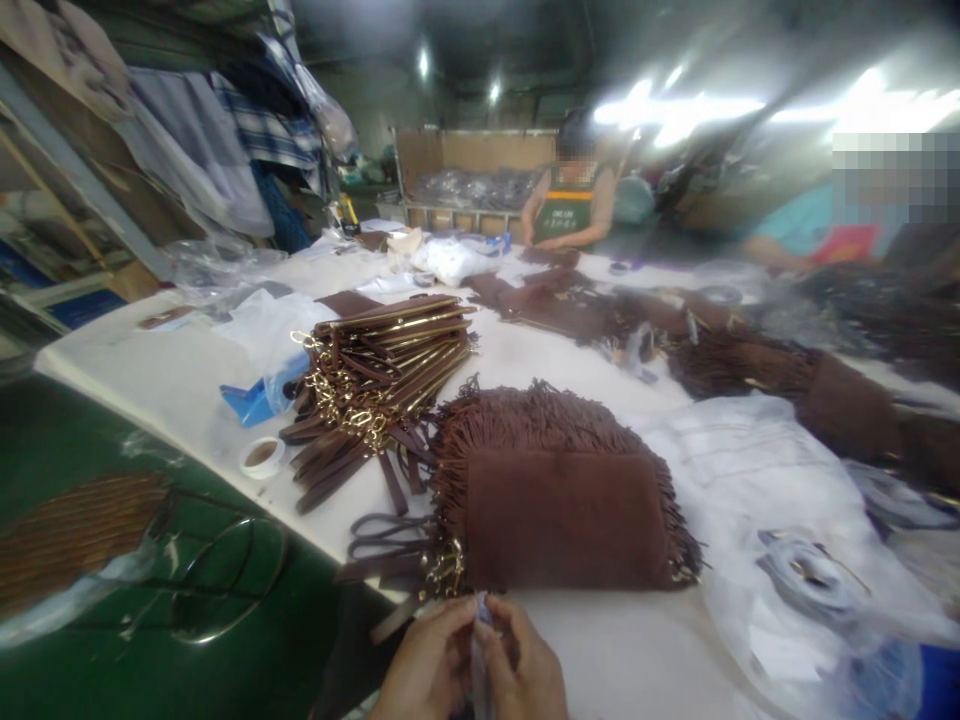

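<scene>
My left hand [427, 655] and my right hand [527, 665] are close together at the bottom middle of the view. Both pinch a thin, pale greyish strip [480, 655] that stands up between the fingertips; its lower end is hidden by the hands. Just beyond lies a brown fringed pouch [564, 520], flat on the white table [622, 645]. At its lower left corner are gold clasps [448, 568] and brown wrist straps [390, 540], close to my left fingers.
A heap of brown pouches with gold zips [405, 345] lies left of centre. Beside it are a roll of tape [262, 457] and a blue piece [255, 402]. White plastic [757, 480] and a tape reel [810, 575] are at right. A stool [82, 540] stands left; two people work across the table.
</scene>
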Demonstrator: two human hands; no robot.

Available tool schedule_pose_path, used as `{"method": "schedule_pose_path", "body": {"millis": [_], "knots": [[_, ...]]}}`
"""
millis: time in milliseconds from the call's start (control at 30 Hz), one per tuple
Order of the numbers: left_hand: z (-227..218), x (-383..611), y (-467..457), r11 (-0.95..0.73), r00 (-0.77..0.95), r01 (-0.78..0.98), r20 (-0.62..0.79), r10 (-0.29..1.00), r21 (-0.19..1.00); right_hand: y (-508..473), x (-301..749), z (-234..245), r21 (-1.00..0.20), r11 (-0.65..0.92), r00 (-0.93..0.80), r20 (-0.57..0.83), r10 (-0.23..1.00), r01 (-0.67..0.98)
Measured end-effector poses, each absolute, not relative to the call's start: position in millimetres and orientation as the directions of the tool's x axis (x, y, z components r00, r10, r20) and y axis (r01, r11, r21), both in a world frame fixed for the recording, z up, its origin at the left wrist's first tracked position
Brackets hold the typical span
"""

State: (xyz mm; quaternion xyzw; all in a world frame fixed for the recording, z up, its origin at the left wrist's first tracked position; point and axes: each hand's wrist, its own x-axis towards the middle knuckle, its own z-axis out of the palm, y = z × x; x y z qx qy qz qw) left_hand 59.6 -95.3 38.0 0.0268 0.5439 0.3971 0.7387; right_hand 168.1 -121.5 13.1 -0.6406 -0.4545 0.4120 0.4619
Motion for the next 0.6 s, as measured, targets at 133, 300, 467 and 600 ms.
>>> {"method": "schedule_pose_path", "body": {"millis": [133,300,467,600], "knots": [[37.6,50.2,-86.9,0.782,0.267,-0.519,-0.803,0.533,0.347,-119.7,170.6,12.1,-0.971,-0.224,0.17,-0.235,0.957,-0.081],[25.6,43.3,-79.8,0.83,0.439,-0.487,-0.745,0.502,0.272,-119.1,172.7,1.2,-0.817,-0.335,0.027,-0.392,0.919,-0.47],[12.0,46.9,-83.6,0.773,0.498,-0.573,-0.633,0.593,0.273,-117.5,175.5,-6.4,-0.633,-0.389,-0.105,-0.438,0.893,-0.669],[5.4,54.4,-89.8,0.682,0.51,-0.687,-0.503,0.697,0.249,-116.0,177.2,-8.7,-0.555,-0.439,-0.187,-0.452,0.872,-0.706]]}}
